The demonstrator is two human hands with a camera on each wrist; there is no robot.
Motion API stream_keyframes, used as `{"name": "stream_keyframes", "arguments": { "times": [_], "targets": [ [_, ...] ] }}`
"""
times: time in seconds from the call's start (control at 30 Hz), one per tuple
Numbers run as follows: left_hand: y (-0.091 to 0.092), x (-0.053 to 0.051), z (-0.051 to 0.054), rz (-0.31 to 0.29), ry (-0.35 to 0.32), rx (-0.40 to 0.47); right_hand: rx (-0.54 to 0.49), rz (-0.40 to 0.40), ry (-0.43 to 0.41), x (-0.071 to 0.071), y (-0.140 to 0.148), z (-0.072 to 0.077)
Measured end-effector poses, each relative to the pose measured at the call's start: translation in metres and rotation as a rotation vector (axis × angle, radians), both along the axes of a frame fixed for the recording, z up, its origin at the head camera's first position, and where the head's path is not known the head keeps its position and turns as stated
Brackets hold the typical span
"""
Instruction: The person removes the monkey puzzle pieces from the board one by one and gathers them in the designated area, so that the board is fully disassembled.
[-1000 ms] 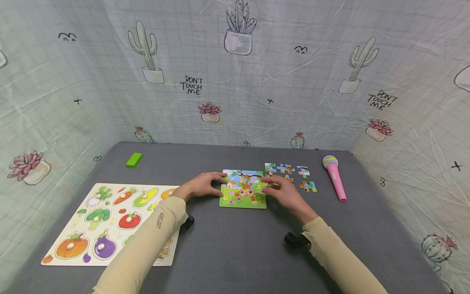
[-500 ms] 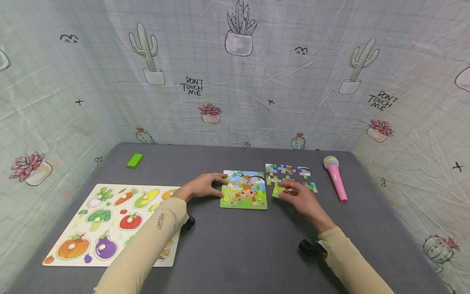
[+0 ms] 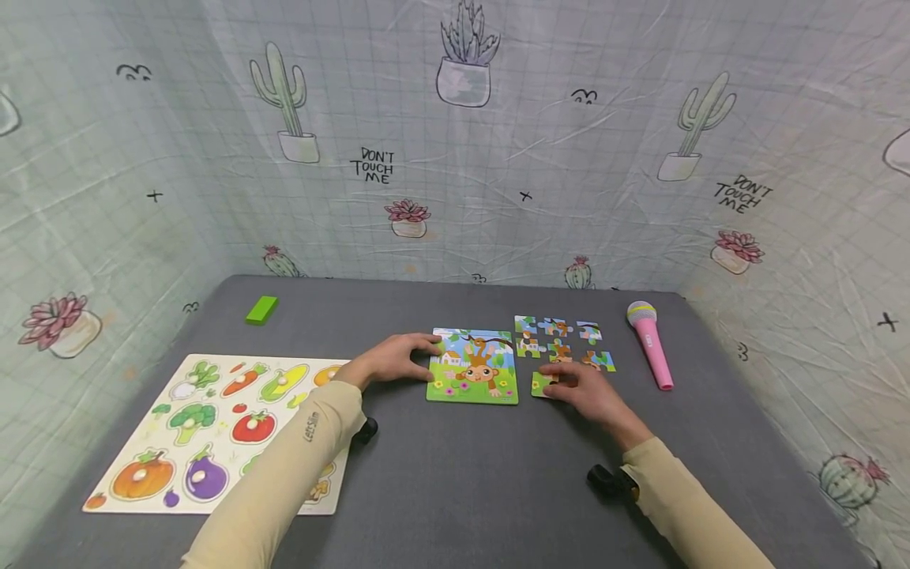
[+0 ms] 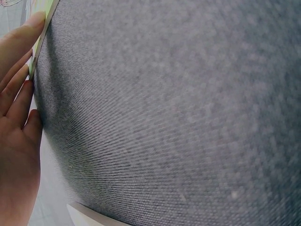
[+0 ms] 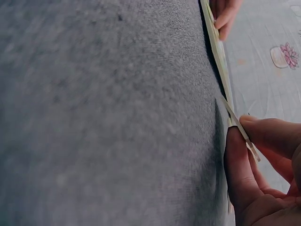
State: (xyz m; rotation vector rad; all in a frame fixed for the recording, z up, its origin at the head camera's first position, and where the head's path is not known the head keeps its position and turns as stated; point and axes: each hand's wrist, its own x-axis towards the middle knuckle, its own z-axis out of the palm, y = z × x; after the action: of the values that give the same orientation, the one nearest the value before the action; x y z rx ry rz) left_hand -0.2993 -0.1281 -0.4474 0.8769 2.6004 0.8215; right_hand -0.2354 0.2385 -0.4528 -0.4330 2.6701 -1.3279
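Observation:
A monkey picture board (image 3: pixel 472 367) lies flat at mid-table. My left hand (image 3: pixel 394 358) holds its left edge, thumb and fingers against it; the left wrist view shows the fingers (image 4: pixel 19 94) at the board's edge. Just right of the board, my right hand (image 3: pixel 588 393) pinches a green puzzle piece (image 3: pixel 540 385). In the right wrist view this thin piece (image 5: pixel 240 127) is tilted between thumb and finger, its far end close to the board (image 5: pixel 217 52). Behind the right hand lie several loose pieces (image 3: pixel 559 349).
A vegetable board (image 3: pixel 220 379) lies at the left, partly under my left forearm. Behind it is a green block (image 3: pixel 261 310). A pink toy microphone (image 3: pixel 650 345) lies right of the loose pieces. A patterned cloth (image 3: pixel 455 197) stands behind the table.
My right hand has moved right, away from the monkey board, with the green piece in its fingers, then slightly lower toward the table. My left hand has stayed at the board.

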Motion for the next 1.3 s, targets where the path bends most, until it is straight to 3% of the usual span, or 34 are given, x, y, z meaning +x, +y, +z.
{"name": "stream_keyframes", "arguments": {
  "times": [0.23,0.63,0.83,1.13,1.3],
  "targets": [
    [0.000,-0.003,-0.002,-0.004,0.010,-0.005,0.010,-0.017,-0.022,-0.008,-0.009,0.000],
    [-0.001,-0.001,-0.001,-0.035,0.047,0.021,0.095,0.025,0.058,-0.019,-0.015,-0.001],
    [-0.001,-0.002,-0.002,-0.014,0.004,0.006,0.127,0.046,0.104,-0.019,-0.015,-0.002],
    [-0.001,0.000,0.001,-0.017,0.004,-0.001,0.143,0.132,0.095,-0.019,-0.011,0.002],
    [0.000,0.001,0.002,-0.013,-0.003,0.004,0.167,0.138,0.103,-0.020,-0.009,0.000]
  ]
}}
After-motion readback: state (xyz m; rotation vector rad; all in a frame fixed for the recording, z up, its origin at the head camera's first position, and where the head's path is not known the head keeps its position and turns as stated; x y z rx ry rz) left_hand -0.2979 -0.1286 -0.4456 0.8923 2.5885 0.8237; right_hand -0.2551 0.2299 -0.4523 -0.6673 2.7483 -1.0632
